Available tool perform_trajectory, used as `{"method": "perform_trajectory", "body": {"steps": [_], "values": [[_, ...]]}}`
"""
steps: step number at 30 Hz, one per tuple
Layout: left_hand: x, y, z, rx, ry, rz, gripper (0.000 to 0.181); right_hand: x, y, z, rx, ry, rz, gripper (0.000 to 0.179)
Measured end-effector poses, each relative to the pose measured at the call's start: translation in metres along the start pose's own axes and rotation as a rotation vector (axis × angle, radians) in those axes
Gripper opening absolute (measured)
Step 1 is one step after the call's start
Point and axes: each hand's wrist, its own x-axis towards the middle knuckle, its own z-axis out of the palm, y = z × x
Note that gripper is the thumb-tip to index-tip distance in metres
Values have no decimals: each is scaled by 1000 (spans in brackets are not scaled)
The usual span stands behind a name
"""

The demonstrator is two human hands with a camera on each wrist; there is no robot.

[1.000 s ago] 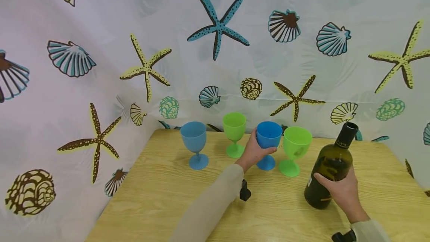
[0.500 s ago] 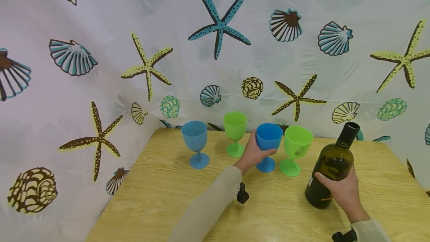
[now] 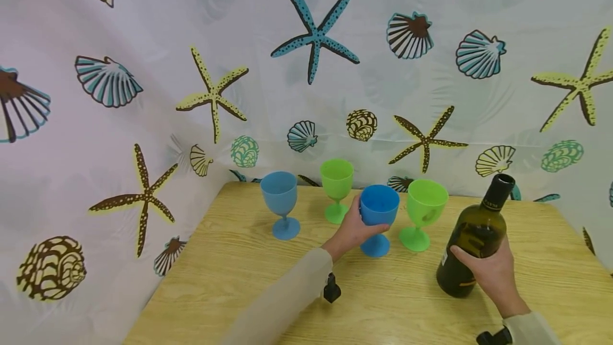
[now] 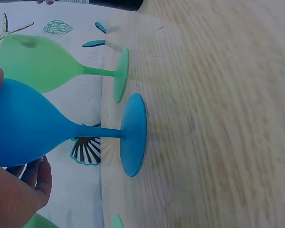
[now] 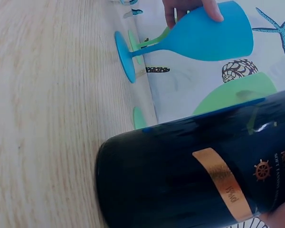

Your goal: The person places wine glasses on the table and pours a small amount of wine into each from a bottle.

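Observation:
My left hand [image 3: 351, 232] grips the bowl of a bright blue goblet [image 3: 379, 207], thumb on the near side and fingers behind it. In the left wrist view the goblet's round foot [image 4: 133, 135] shows close over the wooden table. My right hand [image 3: 494, 273] holds a dark wine bottle [image 3: 471, 244] round its body; the bottle leans with its uncapped neck to the right. Its label, with an orange strip [image 5: 224, 184], faces the right wrist camera. Between goblet and bottle stands a green goblet [image 3: 425, 206].
Another green goblet [image 3: 337, 182] stands behind the left hand, and a duller blue goblet [image 3: 280, 198] farther left. The wooden table [image 3: 230, 270] ends at the back against a hanging cloth [image 3: 268, 105] printed with starfish and shells.
The bright blue goblet has come toward me and slightly left in my left hand, away from the green goblet beside it. The right hand and bottle stay nearly still.

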Motion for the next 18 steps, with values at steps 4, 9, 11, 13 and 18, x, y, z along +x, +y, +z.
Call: {"method": "perform_trajectory", "body": {"steps": [4,9,11,13,18], "values": [[-8,1,-5,5,-15,-10,96,1,0,0,6,1,19,80],[-18,0,-10,7,-25,-1,95,1,-2,1,-1,10,10,79],[-22,0,-11,6,-32,4,94,1,-3,1,-16,19,14,79],[-25,0,-12,0,-43,6,93,1,-4,1,-31,26,18,79],[-34,-1,-15,-4,-52,0,93,2,-3,1,-43,30,31,79]]}}
